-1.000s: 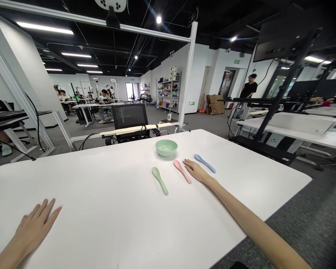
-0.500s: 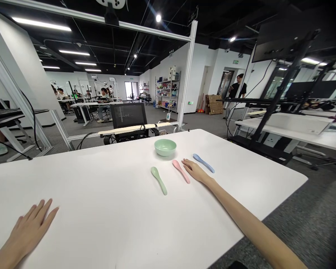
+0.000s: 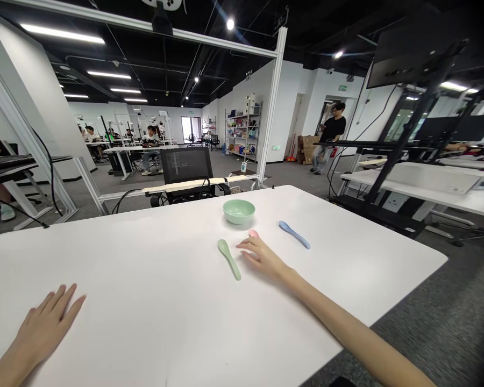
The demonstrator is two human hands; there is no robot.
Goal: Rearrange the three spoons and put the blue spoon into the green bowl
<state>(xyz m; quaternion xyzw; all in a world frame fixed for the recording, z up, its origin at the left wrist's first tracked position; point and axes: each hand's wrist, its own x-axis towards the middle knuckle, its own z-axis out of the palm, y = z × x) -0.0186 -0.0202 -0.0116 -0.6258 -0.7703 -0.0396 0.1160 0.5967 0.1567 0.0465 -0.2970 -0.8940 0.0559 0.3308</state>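
The white table (image 3: 145,306) takes most of the view, and behind its far edge stand a metal frame (image 3: 271,107) and a black chair (image 3: 186,165). Farther back on the right, a standing person (image 3: 333,129) in a black top has come more to the left than a second ago. On the table, the left hand (image 3: 44,328) lies flat near the left side, well apart from all objects; its fingers are extended, a little spread, it holds nothing, and its place is practically the same as before. The right hand (image 3: 264,259) is what has changed: earlier it rested between the pink and blue spoons, and now it has shifted to the left, over the pink one. Its thumb stands apart from its fingers, and I see nothing gripped between them; whether it touches the spoon under it, I cannot tell. The green bowl (image 3: 239,213) stands upright near the far edge, with no spoon visible in it. The green spoon (image 3: 229,260) lies just beyond the right fingertips, the blue spoon (image 3: 294,235) lies to the right, and of the pink spoon (image 3: 254,234) only the head is visible, between the hand and the bowl. For the work, this means, in my judgement, that the right hand is now occupied with the pink spoon's place, while the blue one is left free.
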